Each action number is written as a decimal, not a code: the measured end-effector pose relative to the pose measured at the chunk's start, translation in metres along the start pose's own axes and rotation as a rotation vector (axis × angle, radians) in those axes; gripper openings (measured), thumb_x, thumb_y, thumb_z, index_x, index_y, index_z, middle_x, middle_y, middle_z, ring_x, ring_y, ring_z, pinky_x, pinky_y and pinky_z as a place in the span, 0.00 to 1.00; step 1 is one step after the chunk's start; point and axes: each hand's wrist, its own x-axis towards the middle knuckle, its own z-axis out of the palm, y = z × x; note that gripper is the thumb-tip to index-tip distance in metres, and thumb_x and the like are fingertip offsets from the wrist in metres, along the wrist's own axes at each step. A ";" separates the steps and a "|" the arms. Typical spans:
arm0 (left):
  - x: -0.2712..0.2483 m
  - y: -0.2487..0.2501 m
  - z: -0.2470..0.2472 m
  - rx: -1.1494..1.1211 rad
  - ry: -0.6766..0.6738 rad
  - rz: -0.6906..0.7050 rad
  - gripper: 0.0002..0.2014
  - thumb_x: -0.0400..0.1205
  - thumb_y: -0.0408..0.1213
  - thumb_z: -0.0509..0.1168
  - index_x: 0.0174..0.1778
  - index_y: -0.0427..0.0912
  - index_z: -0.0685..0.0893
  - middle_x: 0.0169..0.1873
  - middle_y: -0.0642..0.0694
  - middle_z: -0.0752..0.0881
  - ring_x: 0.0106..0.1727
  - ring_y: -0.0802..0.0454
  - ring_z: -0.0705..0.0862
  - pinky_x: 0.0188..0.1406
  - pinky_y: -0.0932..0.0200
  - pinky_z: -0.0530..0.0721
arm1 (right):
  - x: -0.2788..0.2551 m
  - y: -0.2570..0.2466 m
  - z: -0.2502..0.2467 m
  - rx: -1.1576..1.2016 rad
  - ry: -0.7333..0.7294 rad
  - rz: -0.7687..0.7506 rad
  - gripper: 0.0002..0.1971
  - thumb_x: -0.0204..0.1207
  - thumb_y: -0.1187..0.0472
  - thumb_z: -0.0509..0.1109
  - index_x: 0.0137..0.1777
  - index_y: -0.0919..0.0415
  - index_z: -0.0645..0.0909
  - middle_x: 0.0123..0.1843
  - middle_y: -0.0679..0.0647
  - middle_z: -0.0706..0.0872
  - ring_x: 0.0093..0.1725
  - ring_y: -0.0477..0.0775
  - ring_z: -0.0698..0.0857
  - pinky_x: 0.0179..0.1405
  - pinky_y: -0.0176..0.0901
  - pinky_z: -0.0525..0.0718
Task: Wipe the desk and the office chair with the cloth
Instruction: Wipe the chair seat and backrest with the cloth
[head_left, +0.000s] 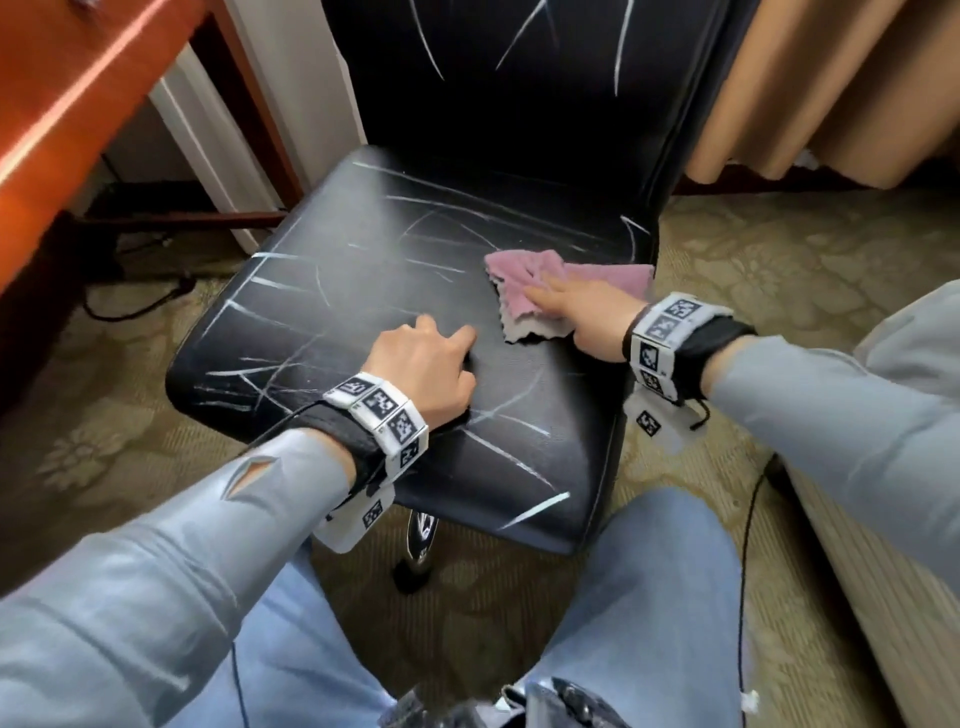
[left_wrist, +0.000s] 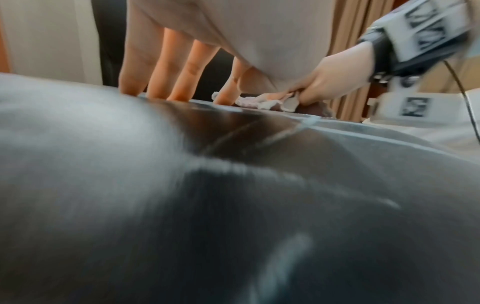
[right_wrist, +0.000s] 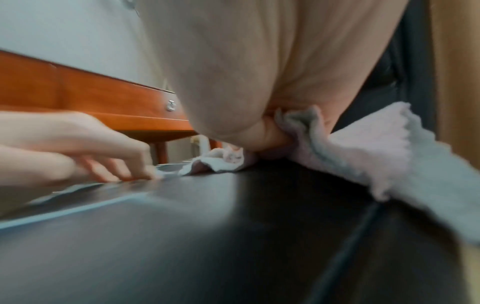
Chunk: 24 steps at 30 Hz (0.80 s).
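A black office chair seat (head_left: 363, 291) (left_wrist: 233, 185) (right_wrist: 207, 226), streaked with white marks, fills the middle; its backrest (head_left: 519, 104) rises behind. The pink and grey cloth (head_left: 613, 275) (left_wrist: 262, 102) (right_wrist: 376, 154) lies on the seat's right rear part. My right hand (head_left: 576, 312) (left_wrist: 324, 80) (right_wrist: 233, 72) lies on it, fingers stretched across the top and the thumb pinching a bunched fold. My left hand (head_left: 431, 364) (left_wrist: 168, 78) (right_wrist: 91, 148) holds nothing, its fingertips resting on the bare seat just left of the cloth. The reddish wooden desk (head_left: 62, 93) (right_wrist: 103, 96) stands at the upper left.
Tan curtains (head_left: 831, 78) hang behind the chair on the right. Dark cables (head_left: 135, 306) trail over the patterned carpet (head_left: 779, 260) under the desk. A beige upholstered edge (head_left: 883, 597) runs along the right. The chair's chrome base (head_left: 421, 540) shows between my knees.
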 end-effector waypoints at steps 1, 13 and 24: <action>0.004 0.001 -0.003 0.022 -0.009 0.006 0.18 0.83 0.45 0.55 0.68 0.46 0.73 0.50 0.35 0.79 0.47 0.33 0.81 0.38 0.50 0.70 | 0.009 0.011 -0.005 -0.007 0.016 0.038 0.40 0.75 0.78 0.61 0.86 0.57 0.56 0.87 0.63 0.55 0.80 0.65 0.67 0.76 0.53 0.71; 0.047 0.016 -0.031 0.056 -0.172 0.041 0.22 0.81 0.36 0.56 0.73 0.49 0.70 0.30 0.45 0.69 0.39 0.38 0.74 0.35 0.53 0.73 | 0.029 0.065 -0.025 0.060 0.151 0.245 0.25 0.82 0.66 0.62 0.79 0.59 0.70 0.73 0.68 0.75 0.70 0.70 0.76 0.66 0.58 0.75; 0.052 0.014 -0.027 0.068 -0.202 0.078 0.21 0.77 0.36 0.60 0.67 0.48 0.71 0.29 0.44 0.72 0.36 0.39 0.76 0.30 0.57 0.70 | 0.022 0.060 -0.019 0.136 0.131 0.142 0.28 0.82 0.69 0.61 0.82 0.58 0.68 0.78 0.63 0.73 0.76 0.67 0.72 0.74 0.55 0.70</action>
